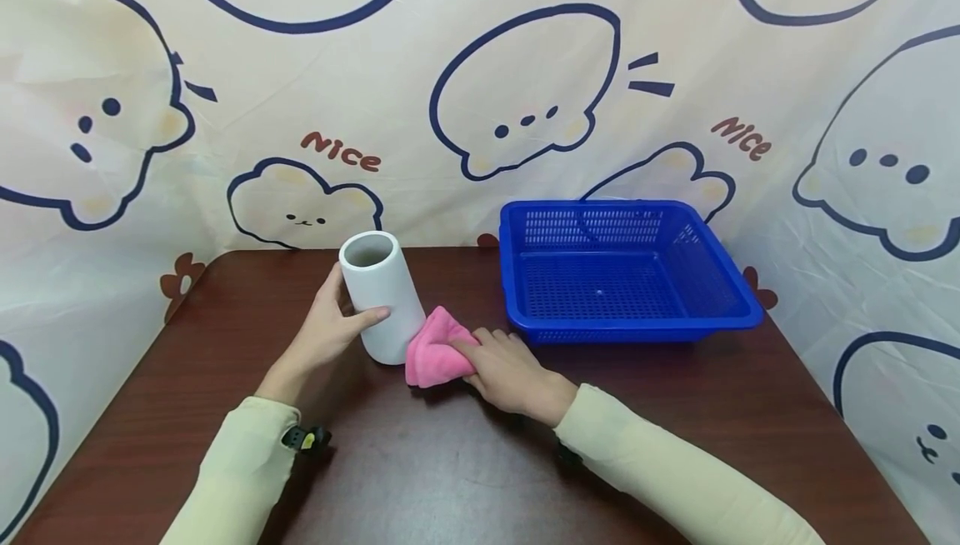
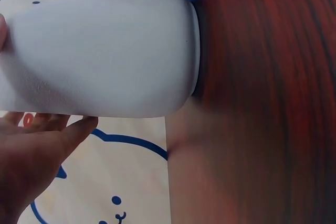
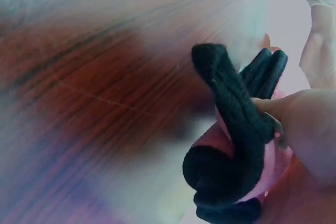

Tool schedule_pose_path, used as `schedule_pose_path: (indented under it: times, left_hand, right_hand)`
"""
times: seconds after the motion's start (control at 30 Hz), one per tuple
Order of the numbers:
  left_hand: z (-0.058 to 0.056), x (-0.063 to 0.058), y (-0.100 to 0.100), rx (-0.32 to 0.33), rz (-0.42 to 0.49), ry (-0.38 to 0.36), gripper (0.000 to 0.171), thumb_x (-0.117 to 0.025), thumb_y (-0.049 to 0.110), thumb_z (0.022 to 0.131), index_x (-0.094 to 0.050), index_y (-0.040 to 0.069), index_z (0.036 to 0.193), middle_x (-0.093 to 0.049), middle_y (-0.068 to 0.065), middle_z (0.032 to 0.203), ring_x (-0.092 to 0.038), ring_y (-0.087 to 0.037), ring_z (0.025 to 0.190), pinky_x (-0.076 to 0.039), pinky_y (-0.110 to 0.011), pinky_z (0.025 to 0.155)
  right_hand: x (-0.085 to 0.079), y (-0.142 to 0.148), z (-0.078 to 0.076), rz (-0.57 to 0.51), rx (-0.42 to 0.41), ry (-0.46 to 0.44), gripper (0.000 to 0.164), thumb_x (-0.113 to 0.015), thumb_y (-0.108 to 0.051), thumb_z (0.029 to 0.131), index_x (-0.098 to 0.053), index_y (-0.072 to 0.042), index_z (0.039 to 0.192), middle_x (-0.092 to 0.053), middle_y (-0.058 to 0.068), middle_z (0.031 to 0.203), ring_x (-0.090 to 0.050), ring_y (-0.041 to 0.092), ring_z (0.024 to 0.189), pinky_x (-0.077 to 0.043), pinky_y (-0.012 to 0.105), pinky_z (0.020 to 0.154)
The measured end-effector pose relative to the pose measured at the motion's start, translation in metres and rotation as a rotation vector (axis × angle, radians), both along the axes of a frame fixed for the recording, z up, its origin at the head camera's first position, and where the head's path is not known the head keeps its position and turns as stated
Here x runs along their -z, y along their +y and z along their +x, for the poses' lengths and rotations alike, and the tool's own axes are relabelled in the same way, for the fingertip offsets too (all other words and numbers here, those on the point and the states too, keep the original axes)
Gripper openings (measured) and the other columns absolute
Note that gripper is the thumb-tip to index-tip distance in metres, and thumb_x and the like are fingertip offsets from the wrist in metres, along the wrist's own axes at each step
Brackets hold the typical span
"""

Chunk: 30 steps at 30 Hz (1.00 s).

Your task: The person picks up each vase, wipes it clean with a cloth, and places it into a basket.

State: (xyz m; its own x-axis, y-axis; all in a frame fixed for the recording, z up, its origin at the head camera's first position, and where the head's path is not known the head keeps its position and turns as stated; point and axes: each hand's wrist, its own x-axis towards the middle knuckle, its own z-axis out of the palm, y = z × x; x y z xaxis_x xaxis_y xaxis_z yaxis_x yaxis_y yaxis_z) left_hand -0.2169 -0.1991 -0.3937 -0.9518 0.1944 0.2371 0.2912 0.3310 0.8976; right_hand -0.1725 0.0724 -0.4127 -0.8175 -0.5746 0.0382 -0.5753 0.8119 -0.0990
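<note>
A white, hollow vase (image 1: 390,324) with a round open mouth stands left of the middle of the table. My left hand (image 1: 326,328) grips it from the left, thumb across the near side and fingers behind. In the left wrist view, the smooth vase wall (image 2: 110,51) fills the upper left, with fingers along its lower edge. My right hand (image 1: 512,370) pinches a folded pink cloth (image 1: 435,353) against the vase's lower right side. In the right wrist view, the bunched cloth (image 3: 236,135) shows dark folds beside the thumb.
A blue plastic basket (image 1: 630,324) with perforated walls sits at the back right of the dark brown wooden table (image 1: 442,470). Printed cartoon curtains (image 1: 420,153) enclose the table at the back and both sides.
</note>
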Motion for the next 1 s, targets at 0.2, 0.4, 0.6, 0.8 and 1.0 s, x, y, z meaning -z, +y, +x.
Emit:
schedule_pose_path:
  times: [0.2, 0.4, 0.6, 0.8, 1.0]
  left_hand:
    - [0.0, 0.0, -0.003, 0.018, -0.006, -0.004, 0.084, -0.074, 0.018, 0.085, -0.023, 0.033, 0.15, -0.04, -0.005, 0.146, -0.043, -0.029, 0.131, -0.034, -0.064, 0.109]
    - [0.002, 0.002, -0.004, 0.027, -0.009, -0.012, 0.081, -0.072, 0.019, 0.087, -0.024, 0.034, 0.15, -0.042, -0.006, 0.147, -0.043, -0.03, 0.131, -0.034, -0.066, 0.108]
    - [0.002, 0.003, -0.003, 0.037, -0.001, -0.003, 0.079, -0.07, 0.018, 0.088, -0.025, 0.033, 0.15, -0.042, -0.007, 0.146, -0.044, -0.03, 0.13, -0.035, -0.067, 0.106]
    - [0.002, 0.003, -0.003, 0.041, 0.004, 0.002, 0.075, -0.069, 0.016, 0.088, -0.028, 0.03, 0.15, -0.044, -0.008, 0.144, -0.044, -0.028, 0.128, -0.036, -0.066, 0.106]
    - [0.003, 0.002, -0.003, 0.043, -0.001, 0.002, 0.074, -0.069, 0.017, 0.089, -0.028, 0.029, 0.149, -0.044, -0.009, 0.144, -0.045, -0.029, 0.128, -0.037, -0.065, 0.106]
  right_hand:
    - [-0.007, 0.001, 0.006, -0.025, -0.006, 0.035, 0.043, -0.058, -0.036, 0.095, -0.05, -0.027, 0.136, -0.063, 0.006, 0.114, -0.061, 0.026, 0.097, -0.051, 0.04, 0.077]
    - [-0.011, 0.004, 0.012, -0.071, 0.009, 0.034, 0.043, -0.057, -0.034, 0.096, -0.048, -0.026, 0.137, -0.063, 0.007, 0.119, -0.061, 0.025, 0.1, -0.052, 0.041, 0.078]
    - [-0.017, 0.005, 0.016, -0.146, 0.005, 0.047, 0.042, -0.058, -0.033, 0.096, -0.047, -0.024, 0.135, -0.062, 0.007, 0.119, -0.061, 0.025, 0.101, -0.052, 0.041, 0.079]
    - [-0.025, 0.004, 0.02, -0.232, -0.011, 0.121, 0.04, -0.06, -0.032, 0.095, -0.048, -0.022, 0.131, -0.062, 0.006, 0.115, -0.061, 0.024, 0.098, -0.052, 0.039, 0.078]
    - [-0.039, 0.001, 0.022, -0.287, -0.009, 0.16, 0.044, -0.061, -0.032, 0.094, -0.048, -0.02, 0.134, -0.061, 0.005, 0.118, -0.06, 0.023, 0.1, -0.052, 0.037, 0.083]
